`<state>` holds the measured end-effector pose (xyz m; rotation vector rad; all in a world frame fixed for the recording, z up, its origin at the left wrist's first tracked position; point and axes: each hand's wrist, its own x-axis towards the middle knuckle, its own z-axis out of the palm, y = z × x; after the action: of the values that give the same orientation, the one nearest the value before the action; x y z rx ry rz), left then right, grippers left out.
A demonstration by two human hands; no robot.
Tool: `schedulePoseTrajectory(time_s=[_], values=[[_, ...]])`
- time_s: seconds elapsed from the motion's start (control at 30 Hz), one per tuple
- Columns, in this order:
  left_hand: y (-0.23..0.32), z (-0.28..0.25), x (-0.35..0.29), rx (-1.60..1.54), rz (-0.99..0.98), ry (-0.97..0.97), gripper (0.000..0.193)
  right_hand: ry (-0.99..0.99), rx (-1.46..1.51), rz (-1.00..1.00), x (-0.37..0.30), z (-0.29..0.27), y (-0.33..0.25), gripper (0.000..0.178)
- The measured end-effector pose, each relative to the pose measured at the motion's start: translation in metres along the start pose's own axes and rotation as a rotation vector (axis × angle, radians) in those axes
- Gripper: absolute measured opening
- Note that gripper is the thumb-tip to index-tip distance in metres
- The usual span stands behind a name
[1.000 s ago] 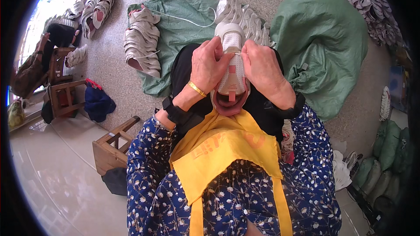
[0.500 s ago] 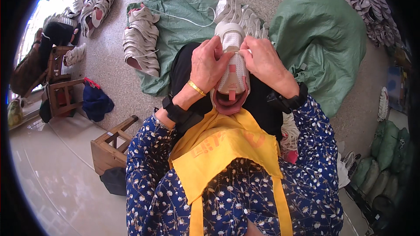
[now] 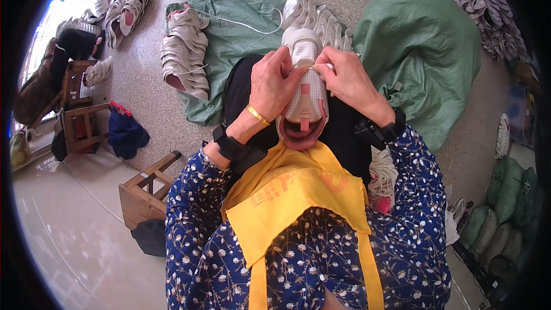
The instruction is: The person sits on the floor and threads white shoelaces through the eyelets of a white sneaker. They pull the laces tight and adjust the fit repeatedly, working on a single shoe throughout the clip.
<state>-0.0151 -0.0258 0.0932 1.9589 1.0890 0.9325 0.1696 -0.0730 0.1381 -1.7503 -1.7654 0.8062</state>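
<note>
A white mesh shoe upper with pink patches and a pink-lined opening lies lengthwise over my lap, its opening toward me and its pale toe away. My left hand is closed at its left edge, thumb pressed against the bent fingers. On the opposite edge my right hand pinches with thumb and forefinger. A short stretch of thin cream shoelace runs across the upper between both sets of fingertips. Its ends are hidden in my fingers.
A stack of white shoe uppers lies on a green sheet at the left; another row sits beyond the toe. A bulging green sack stands at the right. Wooden stools are at the left.
My right hand and forearm have shifted slightly to the right. The left hand and the shoe upper stay almost in place.
</note>
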Motion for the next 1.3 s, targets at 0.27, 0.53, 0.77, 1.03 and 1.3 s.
schedulePoseTrajectory(time_s=[0.27, 0.53, 0.77, 1.03, 1.3], values=[[0.004, -0.002, 0.000, -0.056, -0.060, -0.035, 0.029, -0.103, 0.151, 0.131, 0.002, -0.010, -0.010, 0.014], [0.004, -0.003, 0.001, -0.061, -0.051, -0.058, 0.029, 0.030, -0.139, -0.097, -0.001, -0.003, -0.011, 0.011], [0.002, 0.000, 0.001, -0.058, -0.003, -0.006, 0.032, 0.118, -0.268, -0.059, -0.006, 0.011, -0.011, 0.008], [0.001, -0.001, -0.001, -0.056, 0.018, 0.000, 0.030, 0.141, -0.100, 0.008, -0.007, 0.006, -0.007, 0.013], [0.003, -0.001, -0.002, -0.057, 0.020, 0.010, 0.029, 0.083, 0.062, 0.148, -0.007, 0.006, -0.007, 0.015]])
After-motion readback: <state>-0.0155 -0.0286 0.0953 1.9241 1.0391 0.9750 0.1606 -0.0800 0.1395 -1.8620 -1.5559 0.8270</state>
